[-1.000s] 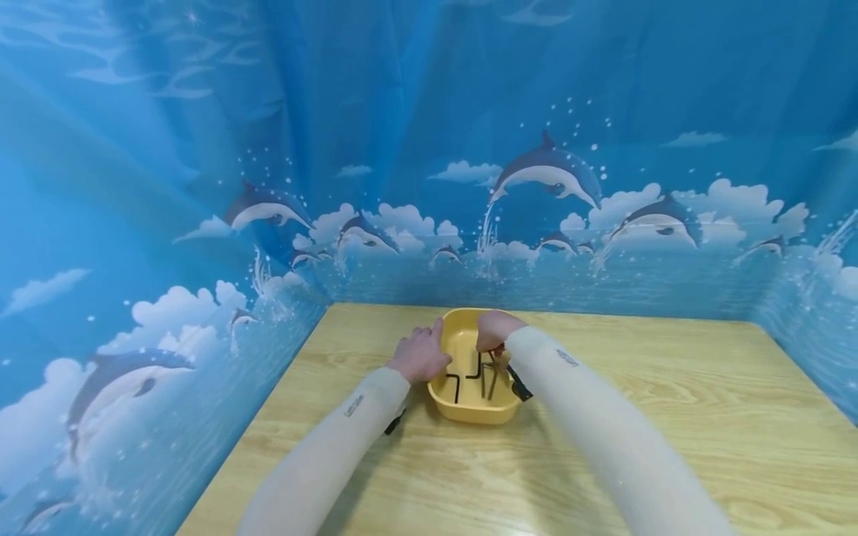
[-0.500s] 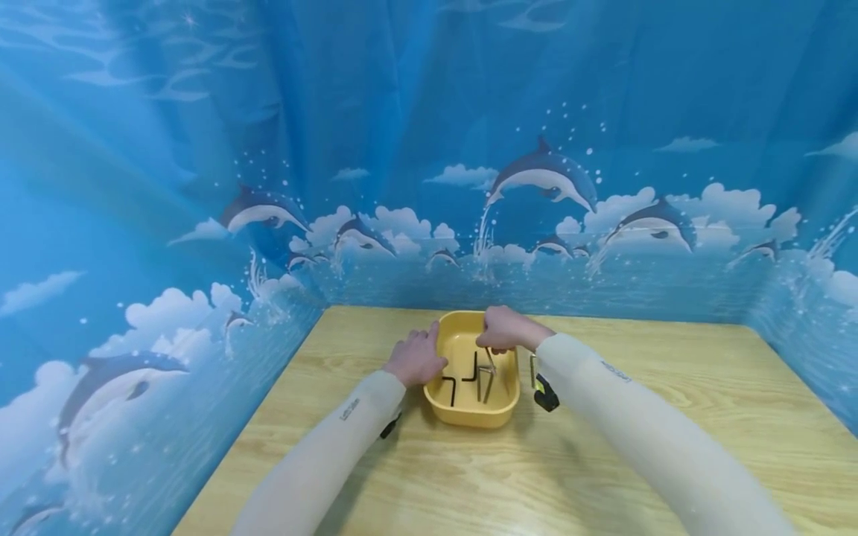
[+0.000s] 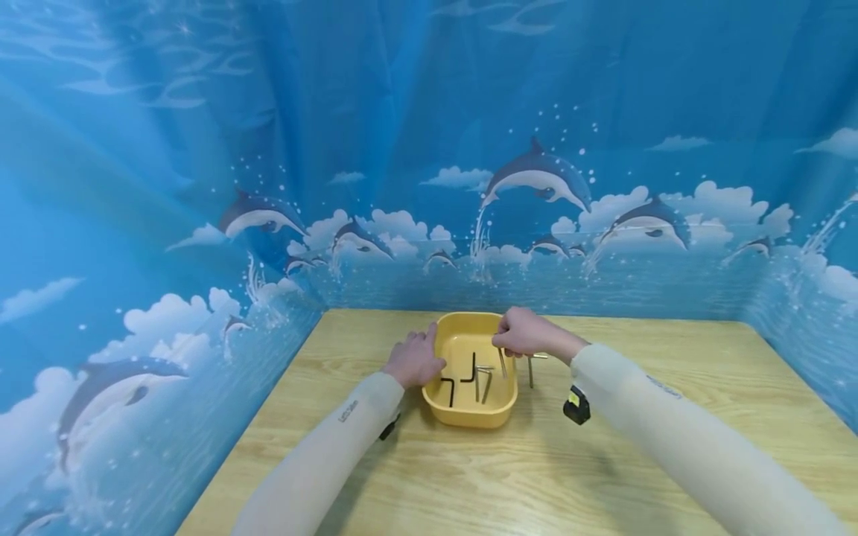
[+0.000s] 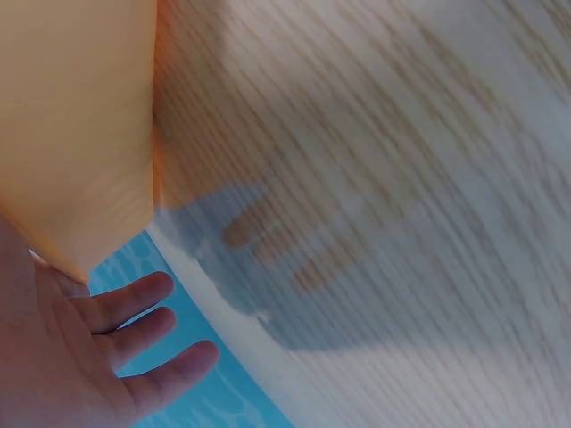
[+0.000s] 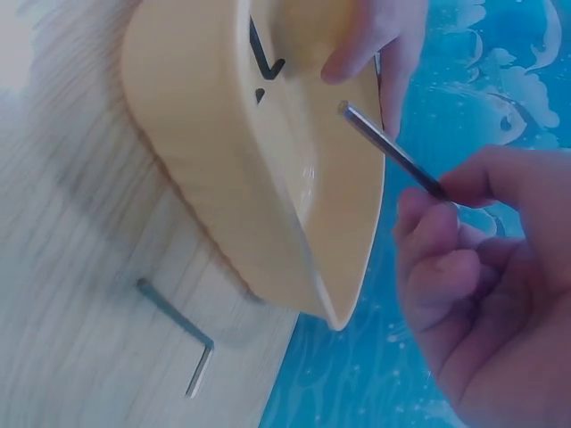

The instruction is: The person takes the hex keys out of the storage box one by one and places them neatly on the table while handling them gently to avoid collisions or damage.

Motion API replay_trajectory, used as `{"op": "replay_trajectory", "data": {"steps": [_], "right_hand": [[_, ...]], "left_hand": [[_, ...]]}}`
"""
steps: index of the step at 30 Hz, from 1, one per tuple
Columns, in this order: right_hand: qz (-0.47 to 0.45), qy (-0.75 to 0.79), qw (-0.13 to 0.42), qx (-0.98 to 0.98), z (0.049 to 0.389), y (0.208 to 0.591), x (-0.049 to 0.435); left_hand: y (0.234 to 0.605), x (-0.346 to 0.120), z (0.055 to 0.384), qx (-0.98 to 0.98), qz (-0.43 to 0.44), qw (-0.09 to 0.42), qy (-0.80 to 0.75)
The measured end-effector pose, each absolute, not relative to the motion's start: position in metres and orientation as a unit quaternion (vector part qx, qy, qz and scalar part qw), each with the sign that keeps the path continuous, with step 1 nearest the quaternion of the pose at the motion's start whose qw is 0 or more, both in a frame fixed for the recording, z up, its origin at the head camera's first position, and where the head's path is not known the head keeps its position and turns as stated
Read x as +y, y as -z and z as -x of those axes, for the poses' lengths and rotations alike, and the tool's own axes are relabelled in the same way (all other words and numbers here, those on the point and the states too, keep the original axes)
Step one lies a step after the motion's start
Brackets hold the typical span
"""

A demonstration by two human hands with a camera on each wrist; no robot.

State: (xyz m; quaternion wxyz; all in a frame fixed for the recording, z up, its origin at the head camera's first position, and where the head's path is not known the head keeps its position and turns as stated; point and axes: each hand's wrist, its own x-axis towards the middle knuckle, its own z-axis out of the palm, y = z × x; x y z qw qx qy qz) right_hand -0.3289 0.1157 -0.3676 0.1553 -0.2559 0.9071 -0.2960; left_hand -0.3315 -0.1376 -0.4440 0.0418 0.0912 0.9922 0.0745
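My right hand [image 3: 529,333] pinches a silver hex key [image 5: 393,152] between thumb and fingers; it hangs over the right side of a yellow plastic basin [image 3: 469,419]. My left hand [image 3: 413,359] holds the basin's left rim, thumb over the inside. Its other fingers [image 4: 174,379] stretch loosely outside the wall in the left wrist view. Inside the basin lie two black hex keys, one black key near the left [image 3: 452,393] and another black key [image 3: 473,365] towards the middle. Silver hex keys [image 3: 486,388] lie to their right.
One silver hex key [image 3: 531,372] lies on the wood-grain table [image 3: 643,387], just right of the basin. A blue curtain [image 3: 429,275] printed with dolphins rises along the table's back and sides.
My right hand has moved right, from inside the basin to over its right rim, lifting a silver hex key from the others. The key on the table has come into view. My left hand stays put.
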Motion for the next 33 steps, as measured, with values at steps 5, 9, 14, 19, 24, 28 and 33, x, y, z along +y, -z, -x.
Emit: {"op": "replay_trajectory", "data": {"steps": [5,9,14,19,24,28,33], "right_hand": [[0.251,0.302,0.138,0.909,0.326,0.363,0.13],[0.241,0.304,0.131,0.913,0.325,0.361,0.143],[0.223,0.301,0.121,0.919,0.325,0.365,0.161],[0.201,0.296,0.117,0.927,0.324,0.373,0.176],[0.179,0.294,0.106,0.933,0.32,0.39,0.184],[0.168,0.285,0.108,0.938,0.316,0.408,0.189],[0.149,0.269,0.09,0.947,0.315,0.419,0.194]], "left_hand": [[0.438,-0.137,0.336,0.992,-0.095,0.039,-0.072],[0.433,-0.135,0.34,0.993,-0.095,0.035,-0.057],[0.43,-0.133,0.343,0.994,-0.093,0.029,-0.049],[0.43,-0.133,0.341,0.994,-0.096,0.026,-0.053],[0.436,-0.135,0.334,0.994,-0.097,0.021,-0.046],[0.445,-0.136,0.326,0.994,-0.094,0.034,-0.049],[0.45,-0.136,0.326,0.994,-0.093,0.026,-0.055]]}}
